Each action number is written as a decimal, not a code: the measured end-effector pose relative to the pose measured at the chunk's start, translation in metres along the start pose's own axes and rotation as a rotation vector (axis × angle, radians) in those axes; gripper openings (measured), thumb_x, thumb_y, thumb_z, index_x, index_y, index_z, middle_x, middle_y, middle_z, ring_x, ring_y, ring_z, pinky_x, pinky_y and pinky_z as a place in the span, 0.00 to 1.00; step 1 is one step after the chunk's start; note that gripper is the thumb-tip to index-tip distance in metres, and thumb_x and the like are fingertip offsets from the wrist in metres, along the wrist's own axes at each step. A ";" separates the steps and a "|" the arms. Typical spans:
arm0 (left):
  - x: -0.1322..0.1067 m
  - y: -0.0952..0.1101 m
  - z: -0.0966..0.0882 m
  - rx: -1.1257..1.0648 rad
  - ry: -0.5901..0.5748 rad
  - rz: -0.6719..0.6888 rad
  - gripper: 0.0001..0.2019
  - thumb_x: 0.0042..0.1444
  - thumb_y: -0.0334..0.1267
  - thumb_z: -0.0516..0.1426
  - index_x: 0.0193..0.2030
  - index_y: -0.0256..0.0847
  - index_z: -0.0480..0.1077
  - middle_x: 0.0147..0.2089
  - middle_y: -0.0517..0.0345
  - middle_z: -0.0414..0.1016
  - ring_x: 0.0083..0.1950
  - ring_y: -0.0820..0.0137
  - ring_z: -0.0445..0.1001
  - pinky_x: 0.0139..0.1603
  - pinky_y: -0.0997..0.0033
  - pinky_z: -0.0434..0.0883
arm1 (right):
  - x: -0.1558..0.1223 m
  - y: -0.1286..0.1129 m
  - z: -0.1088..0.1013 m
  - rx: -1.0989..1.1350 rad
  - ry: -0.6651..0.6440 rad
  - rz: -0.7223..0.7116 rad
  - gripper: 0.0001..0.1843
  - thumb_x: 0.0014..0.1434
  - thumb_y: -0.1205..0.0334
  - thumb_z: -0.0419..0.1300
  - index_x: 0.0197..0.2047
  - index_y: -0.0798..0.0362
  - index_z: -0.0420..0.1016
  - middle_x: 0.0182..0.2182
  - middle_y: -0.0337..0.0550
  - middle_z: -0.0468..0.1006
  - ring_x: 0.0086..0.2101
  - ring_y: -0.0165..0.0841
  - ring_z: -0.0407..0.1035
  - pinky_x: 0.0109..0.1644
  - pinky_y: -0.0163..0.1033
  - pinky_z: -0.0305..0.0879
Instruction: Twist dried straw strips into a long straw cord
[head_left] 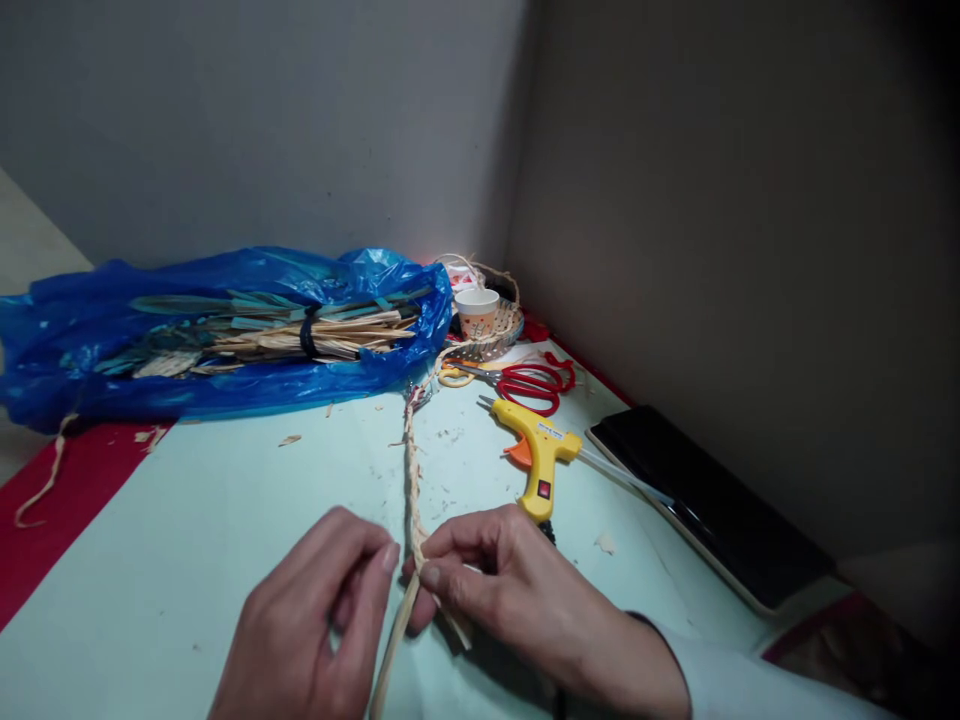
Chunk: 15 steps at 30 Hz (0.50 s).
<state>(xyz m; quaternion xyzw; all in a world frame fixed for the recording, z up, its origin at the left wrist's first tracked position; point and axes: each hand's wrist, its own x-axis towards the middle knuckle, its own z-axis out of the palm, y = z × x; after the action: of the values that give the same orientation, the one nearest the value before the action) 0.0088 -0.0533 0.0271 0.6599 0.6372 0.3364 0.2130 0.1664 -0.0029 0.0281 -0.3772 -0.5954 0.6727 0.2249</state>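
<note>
A thin braid of straw strips (412, 470) runs across the pale green table surface (225, 520) from a small woven basket base (491, 335) toward me. My right hand (517, 590) pinches the near end of the braid between thumb and fingers, with a loose strip hanging under it. My left hand (315, 620) is curled just left of the braid, its fingertips closed against another loose strip that trails down to the bottom edge.
A blue plastic bag (225, 330) holding a bundle of straw strips lies at the back left. A paper cup (477, 310), red-handled scissors (536, 385), a yellow glue gun (540, 455) and a dark phone (705, 500) lie on the right. Grey walls close the corner.
</note>
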 end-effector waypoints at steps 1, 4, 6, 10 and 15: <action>0.006 0.001 -0.002 -0.145 -0.034 -0.097 0.08 0.57 0.43 0.54 0.30 0.43 0.68 0.29 0.58 0.71 0.32 0.68 0.71 0.34 0.73 0.66 | 0.000 0.000 0.000 0.034 -0.016 -0.025 0.14 0.60 0.60 0.54 0.31 0.60 0.76 0.24 0.41 0.74 0.24 0.25 0.60 0.31 0.30 0.58; 0.017 0.001 -0.001 -0.623 -0.329 -0.323 0.12 0.54 0.48 0.57 0.38 0.42 0.68 0.27 0.61 0.70 0.28 0.70 0.70 0.32 0.73 0.67 | 0.001 0.001 0.000 0.129 -0.090 -0.110 0.13 0.62 0.63 0.52 0.33 0.59 0.76 0.24 0.41 0.74 0.27 0.27 0.66 0.37 0.32 0.62; 0.019 -0.002 0.002 -0.784 -0.493 -0.425 0.13 0.53 0.48 0.58 0.37 0.40 0.67 0.25 0.63 0.67 0.21 0.77 0.63 0.21 0.78 0.60 | 0.001 0.002 0.000 0.107 -0.098 -0.150 0.13 0.62 0.65 0.51 0.35 0.59 0.76 0.25 0.41 0.75 0.29 0.29 0.68 0.37 0.33 0.63; 0.019 -0.010 0.004 -0.847 -0.533 -0.529 0.14 0.53 0.48 0.59 0.33 0.38 0.67 0.24 0.64 0.65 0.18 0.83 0.47 0.18 0.79 0.42 | -0.003 0.004 0.000 -0.088 -0.017 -0.178 0.13 0.63 0.64 0.50 0.36 0.58 0.76 0.30 0.43 0.77 0.32 0.30 0.70 0.39 0.33 0.64; 0.016 -0.010 0.004 -0.814 -0.451 -0.530 0.19 0.51 0.55 0.58 0.35 0.39 0.65 0.20 0.68 0.62 0.16 0.84 0.42 0.17 0.76 0.39 | -0.012 0.000 0.000 -0.396 0.067 -0.134 0.12 0.63 0.62 0.50 0.34 0.54 0.72 0.29 0.41 0.77 0.31 0.30 0.69 0.36 0.32 0.62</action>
<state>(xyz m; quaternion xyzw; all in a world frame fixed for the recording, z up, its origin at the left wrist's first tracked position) 0.0036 -0.0362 0.0199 0.3963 0.5387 0.3408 0.6608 0.1735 -0.0117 0.0305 -0.3956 -0.7321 0.5132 0.2103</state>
